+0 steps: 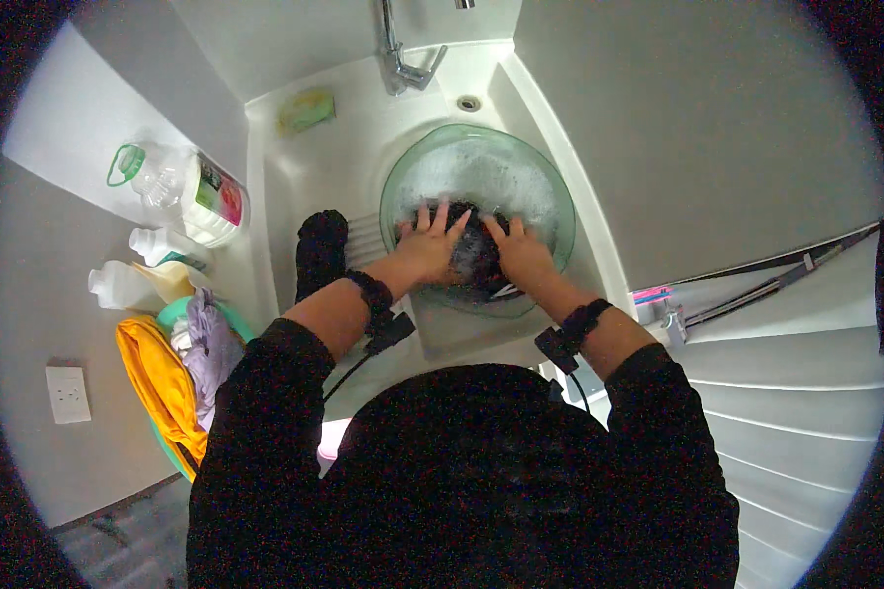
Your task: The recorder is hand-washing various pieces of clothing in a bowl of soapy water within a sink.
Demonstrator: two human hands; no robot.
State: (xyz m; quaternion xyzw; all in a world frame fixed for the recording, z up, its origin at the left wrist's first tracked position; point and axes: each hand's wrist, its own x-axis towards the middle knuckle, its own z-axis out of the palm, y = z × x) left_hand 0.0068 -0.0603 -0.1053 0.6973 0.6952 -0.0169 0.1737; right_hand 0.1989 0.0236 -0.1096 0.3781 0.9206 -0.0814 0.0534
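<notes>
A translucent green basin point(561, 167) of foamy water point(471, 167) stands in a white sink. Dark wet cloth point(473, 250) lies in the near half of the basin. My left hand point(430, 251) rests on the cloth's left side with its fingers spread. On the cloth's right side, my right hand point(521, 253) presses down, fingers stretched apart. Neither hand is gripping the cloth. Each wrist wears a black strap with a small dark box and a cable.
The sink point(349, 137) holds a washboard section point(365, 239) with a dark rolled cloth point(321, 250) beside it, a green-yellow sponge or soap point(307, 111), and a metal tap point(403, 71). To the left are bottles point(214, 201) and a tub of clothes point(162, 388); a white folding panel point(786, 412) stands right.
</notes>
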